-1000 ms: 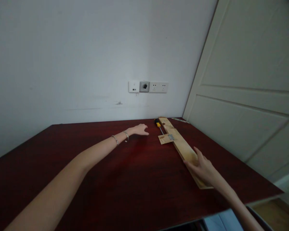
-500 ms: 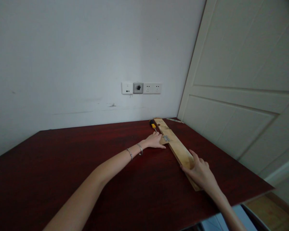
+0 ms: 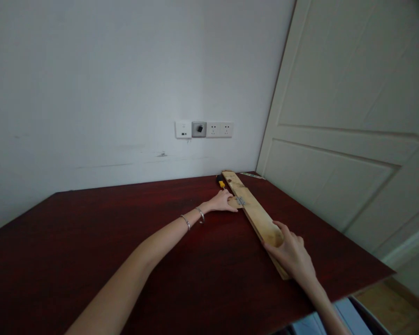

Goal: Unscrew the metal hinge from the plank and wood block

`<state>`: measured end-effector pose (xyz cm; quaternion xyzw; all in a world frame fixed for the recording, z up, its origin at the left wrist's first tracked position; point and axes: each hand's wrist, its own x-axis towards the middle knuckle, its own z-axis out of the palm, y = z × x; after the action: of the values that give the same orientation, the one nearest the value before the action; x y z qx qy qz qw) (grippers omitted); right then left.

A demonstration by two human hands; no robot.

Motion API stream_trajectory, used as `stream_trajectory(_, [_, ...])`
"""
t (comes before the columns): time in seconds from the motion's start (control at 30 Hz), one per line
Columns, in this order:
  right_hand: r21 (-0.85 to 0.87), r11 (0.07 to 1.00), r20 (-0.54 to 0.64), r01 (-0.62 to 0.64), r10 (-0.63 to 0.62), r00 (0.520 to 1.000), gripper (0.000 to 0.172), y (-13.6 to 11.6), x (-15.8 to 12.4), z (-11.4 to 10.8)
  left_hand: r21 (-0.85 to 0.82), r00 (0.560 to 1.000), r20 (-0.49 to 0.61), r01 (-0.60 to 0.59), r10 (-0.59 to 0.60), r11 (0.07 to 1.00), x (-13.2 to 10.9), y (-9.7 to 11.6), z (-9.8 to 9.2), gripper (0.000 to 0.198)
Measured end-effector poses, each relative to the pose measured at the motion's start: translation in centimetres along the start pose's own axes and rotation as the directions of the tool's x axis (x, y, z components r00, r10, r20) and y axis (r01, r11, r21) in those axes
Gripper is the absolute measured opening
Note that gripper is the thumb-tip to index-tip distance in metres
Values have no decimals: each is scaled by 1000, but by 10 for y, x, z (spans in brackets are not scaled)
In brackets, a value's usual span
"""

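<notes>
A long pale wooden board (image 3: 256,211) lies at a slant on the dark red table. At its left edge sits a small wooden piece (image 3: 234,203), with a metal hinge (image 3: 241,200) across the joint between the two. My left hand (image 3: 222,201) grips the outer end of the small piece, thumb on the near side and fingers on the far side. My right hand (image 3: 291,249) is closed around the near part of the board, thumb at the left edge and fingers across the top. Just beyond my left hand lies a screwdriver (image 3: 221,182) with a yellow and black handle.
The dark red table (image 3: 125,251) meets a white wall with a row of sockets (image 3: 219,130). A white panelled door (image 3: 338,153) stands along the right side. A thin strip (image 3: 252,175) lies in the far right corner.
My left hand has shifted slightly left, uncovering more of the small wooden piece. My right hand has settled more closely over the board. The view has moved a little.
</notes>
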<state>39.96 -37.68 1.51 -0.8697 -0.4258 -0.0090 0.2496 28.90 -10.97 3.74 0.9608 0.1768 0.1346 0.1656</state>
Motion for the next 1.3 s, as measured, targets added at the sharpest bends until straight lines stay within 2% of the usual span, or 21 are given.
stream_trajectory(0.13, [-53,998,-48,32,-35,998,64,-17,-10,-6,-17,999,14,51,-51,999,-6,1,-18,70])
stream_trajectory(0.27, [-35,998,-66,51,-53,996,56,-44,-24,-11,31,996,46,69,-70,997,-29,-2,-47,72])
stream_trajectory(0.5, [63,992,-6,110,-109,994,46,-106,-55,-3,61,984,75,154,-159,986,-105,-33,-89,72])
stream_trajectory(0.67, [91,983,48,160,-165,985,39,-145,-82,10,74,965,123,224,-232,972,-165,-53,-107,73])
stream_trajectory(0.83, [103,977,90,189,-198,976,37,-172,-107,22,123,943,161,274,-292,954,-208,-56,-121,71])
stream_trajectory(1.0, [52,983,144,174,-179,973,35,-189,-125,26,224,909,243,287,-338,931,-228,-53,-125,75])
stream_trajectory(1.3, [15,980,83,198,-199,977,35,-198,-131,34,189,894,212,359,-395,914,-234,-57,-121,75])
